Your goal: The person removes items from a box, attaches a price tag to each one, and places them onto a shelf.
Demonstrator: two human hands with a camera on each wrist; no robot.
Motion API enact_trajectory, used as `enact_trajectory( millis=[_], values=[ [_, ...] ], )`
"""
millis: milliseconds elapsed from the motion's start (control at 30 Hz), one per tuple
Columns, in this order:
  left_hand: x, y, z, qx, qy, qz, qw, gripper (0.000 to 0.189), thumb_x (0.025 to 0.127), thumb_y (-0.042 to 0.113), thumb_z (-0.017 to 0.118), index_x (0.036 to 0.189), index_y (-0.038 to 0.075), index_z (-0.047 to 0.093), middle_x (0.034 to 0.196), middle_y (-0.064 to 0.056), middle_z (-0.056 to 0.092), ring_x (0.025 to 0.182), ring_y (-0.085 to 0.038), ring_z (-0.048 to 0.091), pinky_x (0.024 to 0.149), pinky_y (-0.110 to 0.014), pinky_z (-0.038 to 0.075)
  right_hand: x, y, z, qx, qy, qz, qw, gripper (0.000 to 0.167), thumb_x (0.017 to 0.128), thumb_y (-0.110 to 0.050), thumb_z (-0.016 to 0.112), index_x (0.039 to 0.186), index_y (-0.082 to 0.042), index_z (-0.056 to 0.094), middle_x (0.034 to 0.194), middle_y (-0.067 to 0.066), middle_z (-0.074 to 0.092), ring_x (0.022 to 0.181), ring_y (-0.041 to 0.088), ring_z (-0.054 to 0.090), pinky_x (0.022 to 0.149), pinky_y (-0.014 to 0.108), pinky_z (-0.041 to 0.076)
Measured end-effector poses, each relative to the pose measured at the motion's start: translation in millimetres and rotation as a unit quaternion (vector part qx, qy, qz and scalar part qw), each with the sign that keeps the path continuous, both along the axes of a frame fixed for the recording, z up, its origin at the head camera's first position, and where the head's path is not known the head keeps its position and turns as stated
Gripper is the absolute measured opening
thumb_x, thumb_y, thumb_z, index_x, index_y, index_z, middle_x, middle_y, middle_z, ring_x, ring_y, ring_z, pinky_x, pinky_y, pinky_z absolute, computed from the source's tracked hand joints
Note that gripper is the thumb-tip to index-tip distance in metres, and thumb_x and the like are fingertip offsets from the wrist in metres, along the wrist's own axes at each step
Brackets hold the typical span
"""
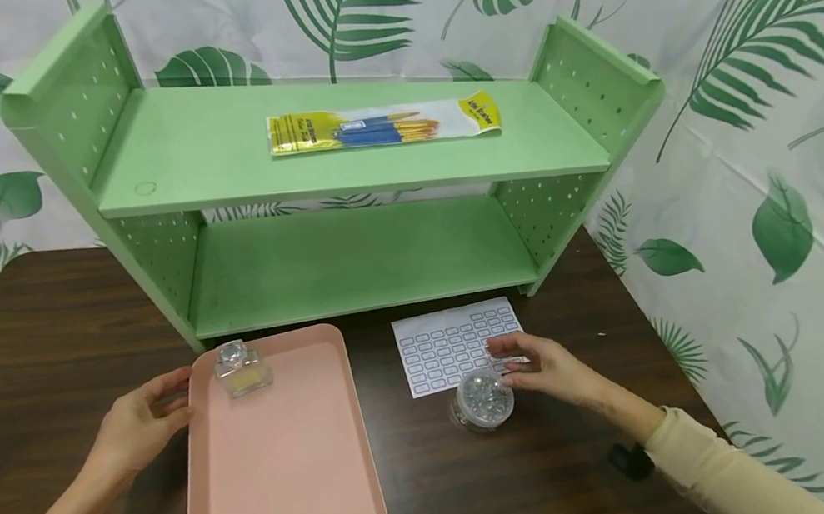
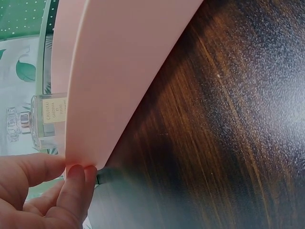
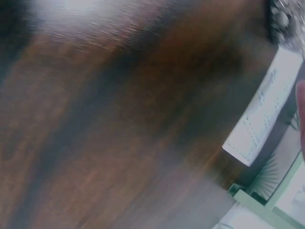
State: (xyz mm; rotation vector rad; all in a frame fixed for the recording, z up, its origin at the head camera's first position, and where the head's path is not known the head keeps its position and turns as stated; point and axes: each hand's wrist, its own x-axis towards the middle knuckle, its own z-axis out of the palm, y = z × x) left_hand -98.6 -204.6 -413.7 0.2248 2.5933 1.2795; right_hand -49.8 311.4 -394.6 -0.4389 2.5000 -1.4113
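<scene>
My left hand (image 1: 144, 419) pinches the left rim of a pink tray (image 1: 290, 462) between thumb and fingers (image 2: 76, 179). In the tray's far left corner stands a clear glass perfume bottle (image 1: 246, 375) with a faceted stopper; its cream label faces the left wrist view. My right hand (image 1: 544, 367) is beside a clear round jar (image 1: 484, 400) filled with shiny clear pieces, its loosely bent fingers at the right of the lid. Behind the jar lies a white sheet (image 1: 440, 350) printed with rows of small boxes. The right wrist view catches only one finger (image 3: 301, 107) at its edge.
A green two-tier shelf (image 1: 367, 262) stands behind the tray and sheet. On its upper tier lies a packet of paintbrushes (image 1: 383, 124). Everything rests on a dark wooden table (image 1: 436, 489), with leaf-patterned cloth (image 1: 760, 195) behind and to the right.
</scene>
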Motion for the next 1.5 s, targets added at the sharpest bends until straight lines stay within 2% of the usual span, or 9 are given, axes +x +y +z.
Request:
enact_trajectory(
  millis=[33, 200, 333, 633, 1000, 1267, 1333, 1400, 1500],
  values=[
    [0.0, -0.2, -0.2, -0.001, 0.000, 0.000, 1.0000, 0.056, 0.088, 0.008, 0.062, 0.136, -0.010, 0.039, 0.132, -0.032, 0.046, 0.090, 0.008, 0.060, 0.069, -0.015, 0.052, -3.1, 1.1, 1.0, 0.000, 0.011, -0.028, 0.9995, 0.049, 0.084, -0.003, 0.068, 0.125, 0.013, 0.048, 0.125, 0.031, 0.052, 0.116, 0.042, 0.051, 0.092, 0.032, 0.049],
    [0.1, -0.9, -1.2, -0.003, 0.000, 0.000, 1.0000, 0.056, 0.088, 0.009, 0.062, 0.136, -0.010, 0.039, 0.132, -0.032, 0.047, 0.095, -0.006, 0.065, 0.069, -0.017, 0.052, -18.9, 6.2, 5.2, 0.041, 0.040, -0.184, 0.9813, 0.038, 0.086, -0.002, 0.065, 0.120, 0.012, 0.054, 0.110, 0.027, 0.061, 0.098, 0.030, 0.060, 0.076, 0.016, 0.050],
    [0.1, -0.9, -1.6, 0.001, 0.000, -0.001, 1.0000, 0.056, 0.088, 0.008, 0.062, 0.136, -0.011, 0.039, 0.132, -0.033, 0.047, 0.095, -0.006, 0.065, 0.070, -0.016, 0.052, -29.4, 9.8, 3.2, 0.089, 0.035, -0.254, 0.9625, 0.036, 0.086, -0.003, 0.065, 0.118, 0.011, 0.056, 0.106, 0.025, 0.063, 0.094, 0.028, 0.060, 0.072, 0.016, 0.049],
    [1.0, -0.9, -1.7, 0.013, -0.002, -0.002, 0.9999, 0.056, 0.088, 0.008, 0.061, 0.136, -0.012, 0.039, 0.132, -0.033, 0.046, 0.085, 0.018, 0.052, 0.068, -0.013, 0.050, -49.8, 13.8, -11.1, 0.177, 0.036, -0.294, 0.9384, 0.038, 0.082, -0.003, 0.068, 0.116, 0.011, 0.058, 0.105, 0.026, 0.063, 0.095, 0.036, 0.062, 0.077, 0.040, 0.053],
    [1.3, -1.1, -2.0, 0.014, -0.001, -0.003, 0.9999, 0.056, 0.089, 0.008, 0.062, 0.136, -0.012, 0.039, 0.132, -0.033, 0.046, 0.085, 0.021, 0.049, 0.068, -0.009, 0.047, -64.6, 6.6, -18.5, 0.241, 0.015, -0.318, 0.9169, 0.038, 0.080, -0.007, 0.072, 0.111, 0.009, 0.059, 0.097, 0.021, 0.062, 0.084, 0.029, 0.060, 0.071, 0.040, 0.049],
    [3.5, -1.7, -4.1, 0.031, 0.000, -0.002, 0.9995, 0.054, 0.091, 0.009, 0.060, 0.135, -0.014, 0.038, 0.130, -0.034, 0.047, 0.084, 0.021, 0.049, 0.068, -0.008, 0.045, -67.3, 4.0, -15.4, 0.254, -0.001, -0.321, 0.9125, 0.032, 0.080, -0.009, 0.072, 0.105, 0.007, 0.059, 0.092, 0.019, 0.061, 0.082, 0.027, 0.055, 0.070, 0.039, 0.045],
    [4.9, -2.4, -4.9, 0.038, 0.009, 0.008, 0.9992, 0.053, 0.091, 0.010, 0.060, 0.134, -0.014, 0.040, 0.125, -0.025, 0.057, 0.084, 0.021, 0.050, 0.068, -0.007, 0.045, -67.1, 3.4, -14.5, 0.253, -0.003, -0.320, 0.9128, 0.032, 0.080, -0.008, 0.072, 0.104, 0.007, 0.058, 0.092, 0.019, 0.060, 0.082, 0.027, 0.055, 0.070, 0.038, 0.045],
    [6.5, -3.6, -5.9, 0.048, 0.030, 0.027, 0.9981, 0.051, 0.092, 0.013, 0.061, 0.132, -0.013, 0.043, 0.118, -0.002, 0.065, 0.084, 0.021, 0.050, 0.067, -0.006, 0.045, -66.5, 2.8, -14.1, 0.250, 0.000, -0.321, 0.9135, 0.031, 0.080, -0.008, 0.071, 0.103, 0.006, 0.057, 0.092, 0.019, 0.060, 0.082, 0.027, 0.055, 0.069, 0.038, 0.044],
    [7.7, -6.8, -6.9, 0.072, 0.069, 0.073, 0.9924, 0.049, 0.092, 0.017, 0.062, 0.132, -0.007, 0.047, 0.106, 0.030, 0.057, 0.084, 0.023, 0.050, 0.067, -0.004, 0.044, -65.8, 2.0, -14.2, 0.247, 0.002, -0.322, 0.9139, 0.030, 0.080, -0.007, 0.071, 0.103, 0.005, 0.055, 0.091, 0.018, 0.059, 0.080, 0.026, 0.054, 0.067, 0.036, 0.043]
  ],
)
